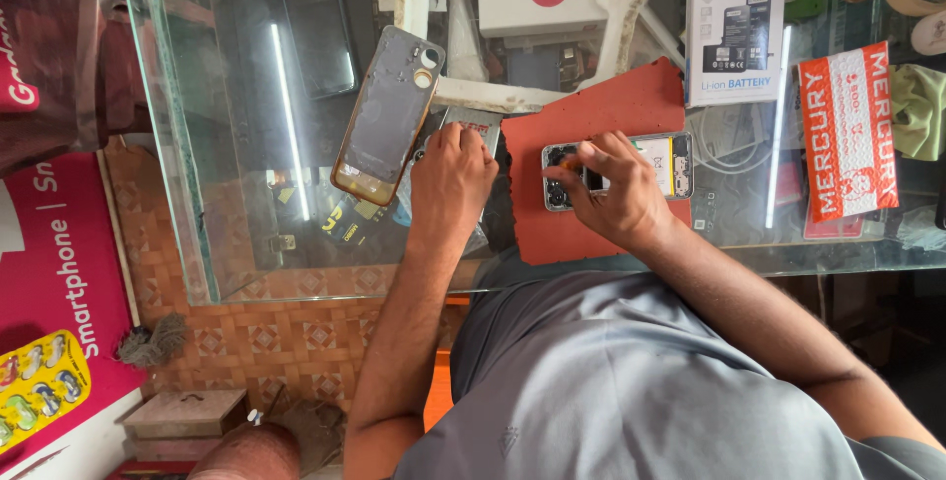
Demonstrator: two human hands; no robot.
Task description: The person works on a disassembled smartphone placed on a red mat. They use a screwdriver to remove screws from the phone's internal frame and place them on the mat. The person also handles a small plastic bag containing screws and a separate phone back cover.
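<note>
An opened phone (662, 163) with its insides exposed lies on a red mat (616, 105) on a glass counter (177, 145). My right hand (609, 187) rests over the phone's camera end, fingers pinched on a small tool with an orange tip. My left hand (451, 176) is curled, knuckles down on the glass just left of the mat, over a small flat grey part (475, 125). A removed back cover (385, 115) with a gold rim lies tilted to the left of that hand.
A white battery box (735, 27) and a red-and-white packet (847, 135) lie to the right. A white frame-shaped tray (512, 27) sits behind the mat. A dark phone (317, 32) shows under the glass. Tiled floor and a red poster (54, 253) lie at left.
</note>
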